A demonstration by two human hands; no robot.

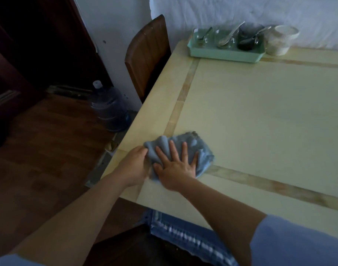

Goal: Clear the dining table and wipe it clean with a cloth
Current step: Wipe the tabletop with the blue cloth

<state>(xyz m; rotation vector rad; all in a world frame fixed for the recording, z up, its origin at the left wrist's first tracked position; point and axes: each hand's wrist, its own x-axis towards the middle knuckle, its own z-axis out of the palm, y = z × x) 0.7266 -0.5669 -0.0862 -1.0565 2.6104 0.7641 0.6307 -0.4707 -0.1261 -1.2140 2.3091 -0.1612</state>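
Head view, looking down on the near left corner of the dining table (pixel 260 112). I see the blue cloth (pixel 195 148) lying crumpled on the pale tabletop in the lower centre of the frame, across the inlaid border strip and close to the table's left edge. My right hand (pixel 176 169) lies flat on the cloth, fingers straight and spread apart, palm pressing down. My left hand (pixel 133 166), just left of it, has its fingers curled into the bunched left end of the cloth and grips it. The two hands sit side by side, nearly touching. In the upper right of the frame a green tray (pixel 221 54) rests at the far edge of the table, holding small glass dishes and spoons; a white tub (pixel 281 41) stands just right of it. A wooden chair (pixel 147 54) is at upper centre, and a water bottle (pixel 110 108) stands on the floor at centre left.
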